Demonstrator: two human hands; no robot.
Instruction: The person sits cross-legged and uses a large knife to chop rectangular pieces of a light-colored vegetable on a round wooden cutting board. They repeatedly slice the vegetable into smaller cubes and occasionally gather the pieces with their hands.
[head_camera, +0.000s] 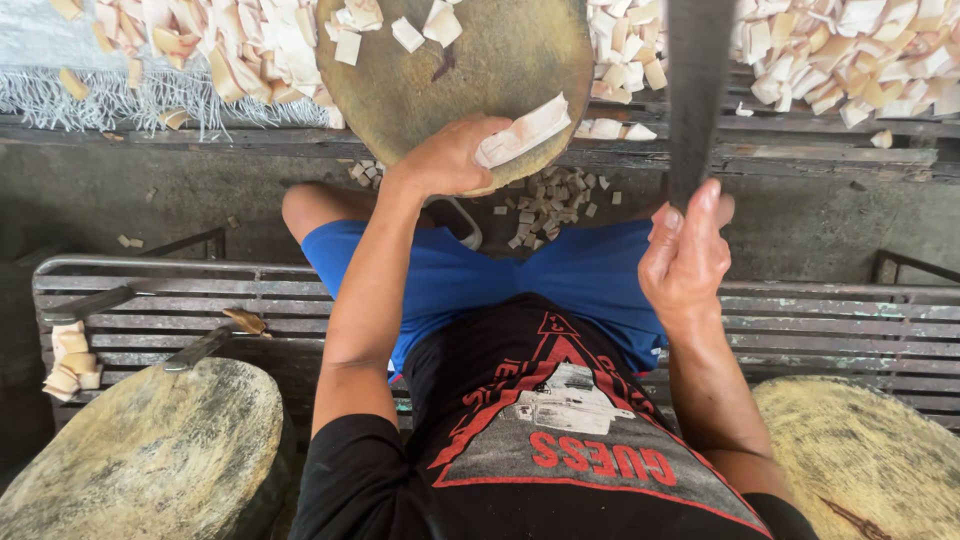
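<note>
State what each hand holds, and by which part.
The left hand pins a pale strip by its near end on the round chopping block. The right hand grips a big knife by its handle end.

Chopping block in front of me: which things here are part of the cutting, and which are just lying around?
In use: round chopping block, pale strip under left hand, long blade in right hand.
Lying about: two other blocks, stacked pieces.

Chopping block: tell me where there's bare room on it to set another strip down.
The block is bare across its middle and right, between the cut pieces at its far edge and the left hand pinning a strip at the near rim. The right hand holds the blade beside it. Heaps crowd the far surface.
</note>
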